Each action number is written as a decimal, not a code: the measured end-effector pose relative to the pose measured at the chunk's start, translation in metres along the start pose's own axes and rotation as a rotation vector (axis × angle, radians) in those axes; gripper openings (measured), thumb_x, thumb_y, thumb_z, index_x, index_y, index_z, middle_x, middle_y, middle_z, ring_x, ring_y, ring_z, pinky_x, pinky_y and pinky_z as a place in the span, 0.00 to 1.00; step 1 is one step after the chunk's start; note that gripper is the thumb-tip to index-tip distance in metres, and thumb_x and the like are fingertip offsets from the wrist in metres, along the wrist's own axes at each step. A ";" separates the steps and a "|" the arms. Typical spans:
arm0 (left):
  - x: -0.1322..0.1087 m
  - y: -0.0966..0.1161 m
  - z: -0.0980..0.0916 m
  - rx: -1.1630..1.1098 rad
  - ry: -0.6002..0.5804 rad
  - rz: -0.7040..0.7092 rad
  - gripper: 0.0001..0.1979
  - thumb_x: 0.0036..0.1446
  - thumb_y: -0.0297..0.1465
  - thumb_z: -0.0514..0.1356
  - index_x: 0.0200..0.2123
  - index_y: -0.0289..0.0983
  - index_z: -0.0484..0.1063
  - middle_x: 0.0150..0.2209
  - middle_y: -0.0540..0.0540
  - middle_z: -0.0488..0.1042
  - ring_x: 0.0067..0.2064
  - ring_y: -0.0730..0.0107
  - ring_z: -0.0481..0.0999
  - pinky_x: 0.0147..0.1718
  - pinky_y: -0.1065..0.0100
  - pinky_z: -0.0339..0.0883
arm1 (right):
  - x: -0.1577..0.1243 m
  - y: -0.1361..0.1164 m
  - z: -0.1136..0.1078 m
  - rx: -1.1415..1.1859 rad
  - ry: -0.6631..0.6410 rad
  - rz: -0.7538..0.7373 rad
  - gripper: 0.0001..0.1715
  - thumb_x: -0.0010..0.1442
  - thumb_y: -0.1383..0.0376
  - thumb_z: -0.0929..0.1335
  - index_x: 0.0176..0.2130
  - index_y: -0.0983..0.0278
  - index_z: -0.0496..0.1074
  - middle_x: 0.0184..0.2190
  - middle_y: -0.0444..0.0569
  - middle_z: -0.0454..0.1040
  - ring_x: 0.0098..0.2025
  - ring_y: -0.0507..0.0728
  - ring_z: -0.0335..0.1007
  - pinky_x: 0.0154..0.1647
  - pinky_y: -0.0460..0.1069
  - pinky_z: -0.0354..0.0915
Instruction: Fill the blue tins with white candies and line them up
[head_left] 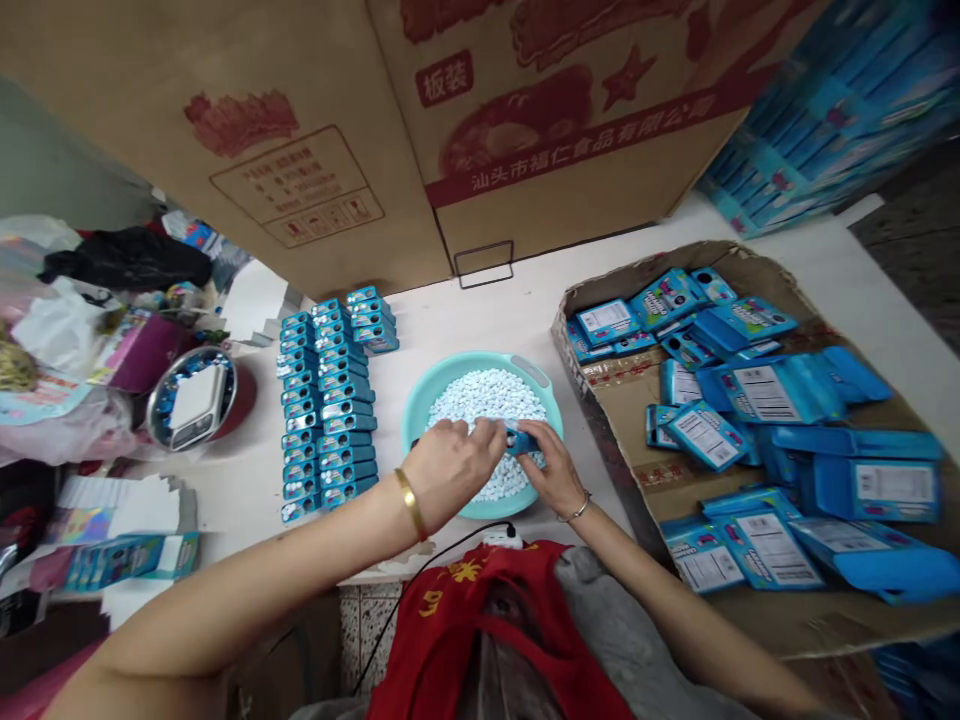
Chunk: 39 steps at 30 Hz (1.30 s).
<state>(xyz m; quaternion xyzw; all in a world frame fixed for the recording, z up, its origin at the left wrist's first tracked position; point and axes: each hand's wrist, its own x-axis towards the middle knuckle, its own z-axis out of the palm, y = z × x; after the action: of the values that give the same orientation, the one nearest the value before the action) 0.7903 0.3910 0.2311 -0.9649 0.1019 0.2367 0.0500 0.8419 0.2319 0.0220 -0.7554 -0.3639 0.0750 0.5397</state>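
Note:
A turquoise basin (417,400) full of small pale candies (487,393) stands on the white table. Above its candies, both hands meet at a small blue box (516,438). My right hand (553,468) has its fingers and thumb round the box's right side. My left hand (457,455), with a gold bangle at the wrist, has its fingers bent at the box's left side; its fingertips are partly hidden. Left of the basin, small blue boxes with round dark openings (345,405) stand stacked in columns.
On the right, a cut-down cardboard tray (622,410) holds many blue packets (705,435). Large cartons (322,150) form a wall behind the table. At the left are a metal bowl (244,400) with a white device (199,405), and bags. A cable (442,553) runs along the front edge.

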 end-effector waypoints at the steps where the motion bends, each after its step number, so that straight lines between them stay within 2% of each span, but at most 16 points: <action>1: -0.003 -0.005 -0.002 -0.004 0.012 -0.001 0.15 0.62 0.22 0.48 0.51 0.33 0.63 0.39 0.40 0.71 0.37 0.62 0.75 0.32 0.63 0.69 | 0.000 0.000 0.000 0.006 0.009 0.000 0.22 0.58 0.69 0.64 0.52 0.57 0.63 0.48 0.52 0.70 0.53 0.60 0.66 0.58 0.63 0.60; 3: -0.005 -0.020 0.000 -0.056 0.057 -0.016 0.10 0.60 0.22 0.50 0.44 0.34 0.66 0.37 0.43 0.71 0.37 0.63 0.74 0.33 0.64 0.69 | 0.002 0.000 0.000 0.031 0.017 -0.003 0.22 0.58 0.69 0.63 0.53 0.58 0.63 0.48 0.52 0.71 0.52 0.60 0.66 0.57 0.61 0.61; 5: -0.001 -0.038 0.011 -0.183 0.150 0.001 0.09 0.60 0.28 0.54 0.44 0.35 0.66 0.40 0.43 0.71 0.39 0.63 0.74 0.36 0.64 0.69 | 0.005 -0.003 0.001 0.058 0.025 -0.001 0.23 0.58 0.69 0.63 0.54 0.58 0.62 0.49 0.52 0.70 0.54 0.60 0.66 0.57 0.60 0.62; 8: 0.018 -0.055 0.040 -0.417 0.305 0.117 0.23 0.57 0.40 0.58 0.53 0.37 0.60 0.49 0.40 0.68 0.47 0.60 0.72 0.42 0.63 0.69 | 0.012 -0.014 0.001 0.081 0.028 0.034 0.25 0.59 0.67 0.64 0.56 0.59 0.62 0.51 0.54 0.70 0.55 0.61 0.66 0.56 0.59 0.63; 9: 0.025 -0.057 0.050 -0.469 0.330 0.151 0.24 0.57 0.42 0.58 0.53 0.37 0.60 0.49 0.40 0.69 0.47 0.60 0.72 0.42 0.63 0.69 | 0.017 -0.019 0.000 0.094 0.013 0.051 0.24 0.59 0.66 0.65 0.55 0.59 0.62 0.50 0.54 0.70 0.54 0.61 0.66 0.55 0.58 0.63; 13: 0.044 -0.068 0.073 -0.548 0.359 0.138 0.15 0.61 0.40 0.54 0.46 0.38 0.63 0.40 0.44 0.72 0.40 0.65 0.73 0.39 0.66 0.68 | 0.051 -0.018 -0.027 0.208 -0.046 0.092 0.22 0.60 0.60 0.66 0.54 0.59 0.62 0.49 0.52 0.70 0.52 0.59 0.67 0.53 0.55 0.65; 15: 0.045 -0.085 0.076 -0.546 0.430 0.044 0.15 0.62 0.40 0.54 0.46 0.38 0.63 0.40 0.45 0.71 0.40 0.66 0.73 0.39 0.67 0.67 | 0.079 0.004 -0.053 0.175 0.106 0.148 0.22 0.61 0.56 0.64 0.53 0.60 0.63 0.48 0.54 0.70 0.51 0.58 0.68 0.52 0.55 0.65; 18: 0.041 -0.128 0.082 -0.479 0.540 -0.171 0.15 0.61 0.41 0.54 0.46 0.38 0.63 0.42 0.44 0.70 0.41 0.66 0.72 0.39 0.67 0.68 | 0.127 0.060 -0.096 -0.148 0.409 0.361 0.27 0.59 0.48 0.63 0.48 0.65 0.66 0.43 0.56 0.70 0.46 0.61 0.67 0.50 0.59 0.64; 20: 0.039 -0.162 0.095 -0.418 0.542 -0.322 0.16 0.60 0.42 0.54 0.47 0.38 0.64 0.45 0.44 0.68 0.42 0.64 0.73 0.39 0.67 0.68 | 0.155 0.099 -0.116 -0.427 0.406 0.546 0.37 0.52 0.44 0.67 0.48 0.70 0.66 0.45 0.63 0.68 0.50 0.67 0.64 0.51 0.62 0.60; 22: 0.039 -0.195 0.115 -0.355 0.472 -0.439 0.17 0.60 0.42 0.53 0.48 0.39 0.64 0.47 0.43 0.67 0.43 0.63 0.73 0.38 0.66 0.68 | 0.175 0.130 -0.122 -0.599 0.326 0.741 0.42 0.47 0.43 0.69 0.47 0.73 0.66 0.47 0.69 0.67 0.52 0.71 0.62 0.51 0.63 0.59; 24: 0.041 -0.222 0.137 -0.287 0.358 -0.517 0.17 0.60 0.41 0.53 0.49 0.39 0.64 0.49 0.42 0.65 0.43 0.61 0.73 0.37 0.66 0.68 | 0.186 0.148 -0.115 -0.642 0.253 0.844 0.43 0.43 0.42 0.71 0.46 0.71 0.66 0.47 0.69 0.67 0.51 0.72 0.63 0.49 0.62 0.60; 26: 0.044 -0.243 0.159 -0.225 0.242 -0.571 0.17 0.60 0.39 0.52 0.50 0.39 0.63 0.49 0.42 0.65 0.43 0.60 0.74 0.36 0.65 0.68 | 0.189 0.156 -0.098 -0.591 0.256 0.821 0.43 0.40 0.43 0.72 0.45 0.69 0.64 0.44 0.65 0.68 0.48 0.70 0.65 0.47 0.61 0.61; 29: 0.048 -0.265 0.184 -0.163 0.139 -0.641 0.16 0.61 0.37 0.51 0.51 0.39 0.64 0.49 0.41 0.65 0.42 0.59 0.74 0.36 0.65 0.67 | 0.184 0.157 -0.073 -0.433 0.380 0.652 0.42 0.40 0.44 0.72 0.45 0.67 0.61 0.41 0.58 0.68 0.44 0.65 0.66 0.46 0.59 0.63; 32: 0.052 -0.278 0.200 -0.153 0.152 -0.708 0.16 0.61 0.35 0.50 0.50 0.38 0.64 0.51 0.40 0.64 0.43 0.57 0.74 0.36 0.64 0.68 | 0.175 0.147 -0.062 -0.321 0.473 0.432 0.34 0.48 0.47 0.69 0.45 0.66 0.60 0.42 0.55 0.67 0.45 0.62 0.64 0.48 0.59 0.63; 36: 0.053 -0.277 0.206 -0.207 0.360 -0.726 0.22 0.60 0.36 0.50 0.55 0.34 0.59 0.52 0.35 0.63 0.49 0.52 0.71 0.43 0.59 0.68 | 0.165 0.106 -0.074 -0.327 0.509 0.231 0.34 0.53 0.54 0.68 0.54 0.66 0.57 0.53 0.59 0.62 0.55 0.63 0.60 0.57 0.61 0.57; 39: 0.045 -0.248 0.201 -0.322 0.559 -0.662 0.20 0.61 0.37 0.50 0.53 0.32 0.60 0.47 0.36 0.67 0.49 0.54 0.70 0.48 0.57 0.66 | 0.152 0.057 -0.092 -0.247 0.568 0.248 0.35 0.48 0.56 0.72 0.52 0.64 0.62 0.51 0.57 0.65 0.54 0.64 0.62 0.57 0.62 0.58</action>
<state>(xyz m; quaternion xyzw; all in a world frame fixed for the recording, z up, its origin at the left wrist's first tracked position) 0.7947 0.6542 0.0446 -0.9679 -0.2400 -0.0486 -0.0569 1.0249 0.2492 0.0516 -0.8444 -0.1106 -0.1182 0.5107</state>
